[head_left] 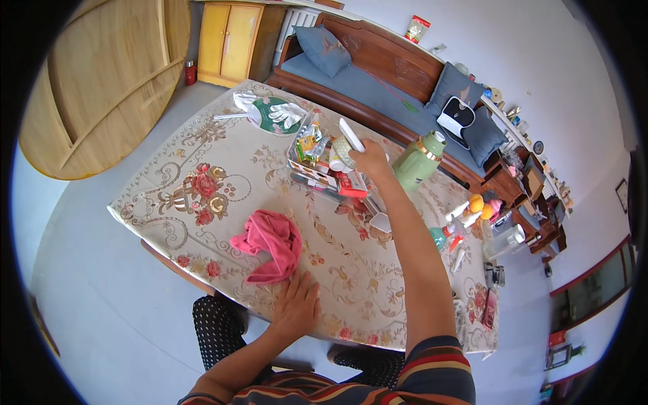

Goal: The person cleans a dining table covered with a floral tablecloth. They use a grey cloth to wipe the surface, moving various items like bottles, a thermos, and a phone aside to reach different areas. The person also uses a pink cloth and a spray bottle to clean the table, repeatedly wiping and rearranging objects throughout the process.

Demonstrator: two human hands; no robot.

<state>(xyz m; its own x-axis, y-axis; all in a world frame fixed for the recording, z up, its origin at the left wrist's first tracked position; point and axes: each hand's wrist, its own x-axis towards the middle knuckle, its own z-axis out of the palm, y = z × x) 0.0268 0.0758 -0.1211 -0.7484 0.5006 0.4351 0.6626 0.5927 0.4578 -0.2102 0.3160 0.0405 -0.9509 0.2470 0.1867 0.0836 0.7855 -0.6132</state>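
Head view: nearest, the bare left hand (pixel 295 309) is lying palm down on the cream, flower-patterned tablecloth (pixel 233 233) by its near edge, its fingers slightly spread. The crumpled pink fabric cloth (pixel 271 246) is lying just beyond those fingertips; whether they are touching it, I cannot tell. Farther in, a clear plastic box (pixel 312 174) is holding small colourful packets. Above its right end, the right hand (pixel 369 159) is reaching out, its fingers curling in and pinching the lower end of a long, slim white object (pixel 349 133); some fingertips are hidden. Just right of this hand, a pale green vacuum flask (pixel 420 160) is standing upright. Toward the far edge, white fabric gloves (pixel 286 115) are resting on a green hand fan (pixel 270 123). Behind the table, a brown wooden sofa (pixel 378 42) is bearing blue cushions (pixel 322 50).
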